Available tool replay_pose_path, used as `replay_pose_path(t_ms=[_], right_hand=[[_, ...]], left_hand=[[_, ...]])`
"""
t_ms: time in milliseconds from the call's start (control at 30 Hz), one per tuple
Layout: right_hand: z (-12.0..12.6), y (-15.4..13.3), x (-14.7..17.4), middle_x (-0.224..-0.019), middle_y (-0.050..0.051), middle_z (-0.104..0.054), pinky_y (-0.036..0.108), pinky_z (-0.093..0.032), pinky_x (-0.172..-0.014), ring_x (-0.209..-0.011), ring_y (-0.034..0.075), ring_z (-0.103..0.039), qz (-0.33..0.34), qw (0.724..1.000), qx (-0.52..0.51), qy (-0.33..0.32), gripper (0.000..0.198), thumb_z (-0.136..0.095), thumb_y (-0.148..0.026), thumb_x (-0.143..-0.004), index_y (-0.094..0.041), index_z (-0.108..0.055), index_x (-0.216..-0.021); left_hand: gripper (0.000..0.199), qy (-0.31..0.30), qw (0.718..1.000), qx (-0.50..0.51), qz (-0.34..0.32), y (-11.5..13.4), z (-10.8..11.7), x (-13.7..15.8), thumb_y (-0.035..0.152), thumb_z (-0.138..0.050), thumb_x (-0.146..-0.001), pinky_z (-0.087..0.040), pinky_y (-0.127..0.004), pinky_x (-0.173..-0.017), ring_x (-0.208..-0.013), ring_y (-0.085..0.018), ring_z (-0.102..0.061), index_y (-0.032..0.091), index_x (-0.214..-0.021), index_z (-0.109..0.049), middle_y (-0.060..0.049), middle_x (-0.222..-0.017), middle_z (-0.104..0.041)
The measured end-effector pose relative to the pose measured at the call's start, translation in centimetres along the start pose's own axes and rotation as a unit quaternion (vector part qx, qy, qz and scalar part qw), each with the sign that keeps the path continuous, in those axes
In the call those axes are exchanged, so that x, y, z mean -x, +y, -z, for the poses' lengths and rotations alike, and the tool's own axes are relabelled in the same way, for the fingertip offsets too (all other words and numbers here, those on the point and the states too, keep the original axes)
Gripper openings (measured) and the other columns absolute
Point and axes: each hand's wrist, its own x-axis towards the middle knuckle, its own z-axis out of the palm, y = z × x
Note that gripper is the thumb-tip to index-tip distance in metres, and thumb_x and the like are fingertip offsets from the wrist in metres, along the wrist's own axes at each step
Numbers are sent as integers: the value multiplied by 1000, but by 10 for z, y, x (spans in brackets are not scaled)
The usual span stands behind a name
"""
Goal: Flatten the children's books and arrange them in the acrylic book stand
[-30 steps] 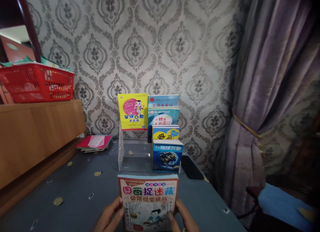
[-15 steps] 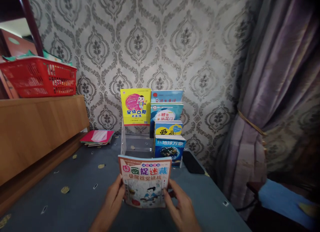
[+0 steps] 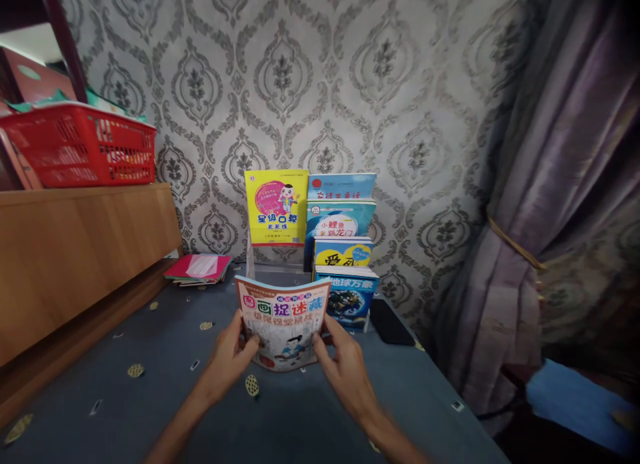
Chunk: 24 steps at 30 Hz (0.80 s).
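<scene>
A picture book (image 3: 283, 321) with Chinese lettering and a drawn figure on its cover is held upright, slightly bowed, between both hands. My left hand (image 3: 233, 354) grips its left edge, thumb across the front. At the right edge, my right hand (image 3: 340, 354) has its thumb on the cover, fingers behind. Beyond the book is a clear tiered stand (image 3: 251, 261), its lower left part hidden. A yellow book (image 3: 277, 207) rests in the upper left. Down the right side are a light-blue book (image 3: 345, 186), a teal book (image 3: 345, 214), a yellow-and-blue book (image 3: 343, 253) and an earth-picture book (image 3: 353, 301).
A pile of books or papers (image 3: 197, 267) with a pink top lies left on the dark patterned cloth (image 3: 165, 357). Right of the stand is a black flat object (image 3: 393, 323). A red basket (image 3: 100, 147) sits on a wooden ledge (image 3: 85, 244). A curtain (image 3: 525, 204) hangs right.
Both hands have carried the picture book forward and up, closer to the stand. Its cover is more bowed, and it now overlaps the stand's lower left. The view has shifted slightly.
</scene>
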Motion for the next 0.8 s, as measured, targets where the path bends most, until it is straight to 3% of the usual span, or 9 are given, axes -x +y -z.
replay_pose_path(t_ms=[133,267,433,567,700,800], right_hand=[[-2,2,-13,-114,12,-74,32,-56,-71,-84,24,-69,22,1000,7,8,41,-54,-34,-91,-19,-66,-127],[-2,3,-31,-108,11,-74,35,-55,-79,-88,24,-69,37,999,10,-15,38,-52,-33,-92,-18,-66,-124],[2,-8,-81,-101,9,-73,34,-52,-79,-88,23,-66,94,994,35,-53,36,-46,-35,-94,-17,-62,-121],[9,-28,-144,-81,4,-66,33,-47,-71,-72,20,-60,156,981,106,-35,27,-45,-36,-93,-18,-57,-110],[15,-46,-199,-85,7,-65,39,-46,-72,-76,25,-58,199,968,150,-20,20,-45,-31,-90,-20,-52,-105],[14,-50,-223,-91,10,-65,45,-48,-75,-82,30,-60,191,967,169,-13,24,-45,-28,-88,-20,-50,-110]], left_hand=[[41,0,1000,-1,-3,4,1,-12,26,-79,-70,-51,-31,-88,-100,-26,-64,21,-108,-66,-6,-100,-73],[45,10,995,-96,-20,14,6,-30,30,-81,-71,-51,-31,-80,-94,-26,-65,20,-111,-64,-8,-105,-73],[48,-1,984,-142,-105,37,18,-76,34,-75,-77,-50,-37,-94,-111,-27,-64,18,-118,-58,-11,-122,-69],[47,39,943,-259,-204,74,25,-128,36,-69,-82,-49,-46,-99,-111,-29,-64,16,-122,-54,-13,-123,-67],[46,102,901,-333,-257,107,27,-171,36,-69,-83,-51,-47,-99,-109,-30,-66,20,-122,-52,-10,-117,-68],[44,127,888,-343,-279,114,25,-192,35,-69,-82,-51,-47,-98,-106,-29,-67,21,-120,-52,-9,-115,-69]])
